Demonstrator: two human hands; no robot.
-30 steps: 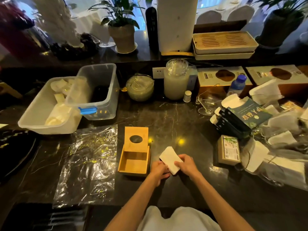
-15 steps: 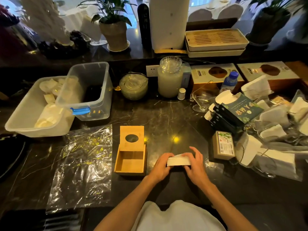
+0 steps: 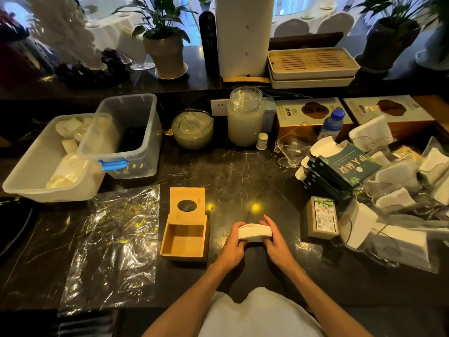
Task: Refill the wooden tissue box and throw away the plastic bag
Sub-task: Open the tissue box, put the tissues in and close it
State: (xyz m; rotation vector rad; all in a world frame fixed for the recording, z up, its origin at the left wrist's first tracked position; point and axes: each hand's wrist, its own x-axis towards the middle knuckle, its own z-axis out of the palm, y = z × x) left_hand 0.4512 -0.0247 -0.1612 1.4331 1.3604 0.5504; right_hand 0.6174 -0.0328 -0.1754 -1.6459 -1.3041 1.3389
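Note:
The wooden tissue box (image 3: 185, 250) stands open and empty on the dark marble counter, its lid (image 3: 187, 206) with a round hole slid back behind it. Right of the box, a white stack of tissues (image 3: 254, 233) is held edge-on between my left hand (image 3: 233, 244) and my right hand (image 3: 274, 242), just above the counter. A flat clear plastic bag (image 3: 114, 244) lies spread out left of the box.
Two clear plastic bins (image 3: 128, 142) sit at the back left. Behind are a glass bowl (image 3: 192, 130) and a jar (image 3: 245, 117). Tissue packs, a small cardboard box (image 3: 322, 217) and dark booklets (image 3: 340, 171) crowd the right side.
Both hands turned the tissue stack from a tilted flat pose to edge-on and level, squeezing it between them; the hands shifted slightly right of the box.

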